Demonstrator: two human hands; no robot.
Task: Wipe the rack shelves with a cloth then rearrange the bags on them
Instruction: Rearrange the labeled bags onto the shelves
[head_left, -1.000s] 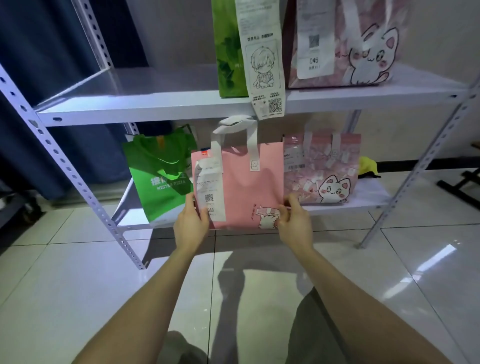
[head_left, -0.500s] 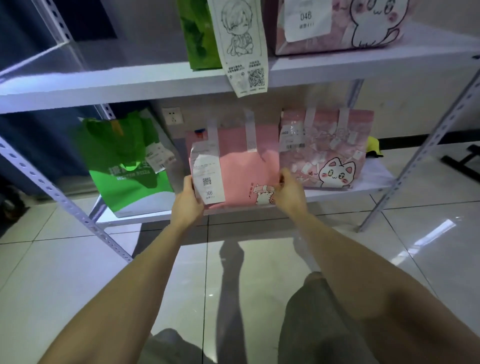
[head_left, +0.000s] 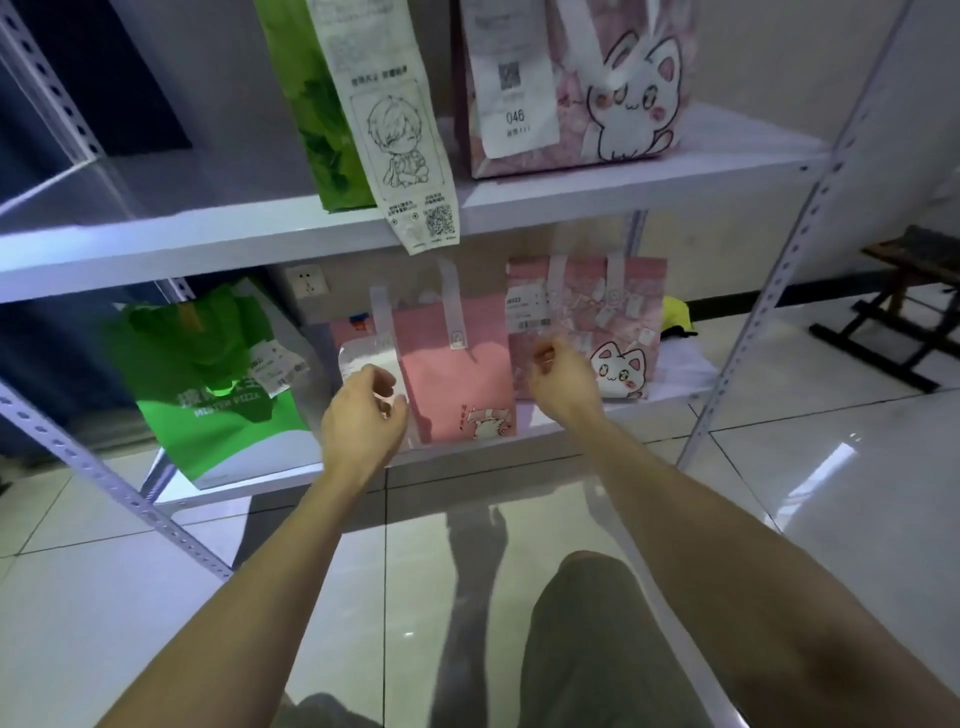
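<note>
Well, left hand (head_left: 363, 415) and right hand (head_left: 563, 384) both loose, fingers half curled, grasping nothing I can make out; left may brush receipt (head_left: 358, 356), can't tell. Pink bag (head_left: 457, 374) upright mid lower shelf (head_left: 467, 451), near front edge; cat bag (head_left: 597, 322) just beside toward right end, green bag (head_left: 218, 395) at left end.

My worry: soft bag unsupported, nudge from either wrist tips it off front edge.

White metal rack, glossy tiled floor (head_left: 831, 493), yellow cloth (head_left: 678, 317) at back right corner.
</note>
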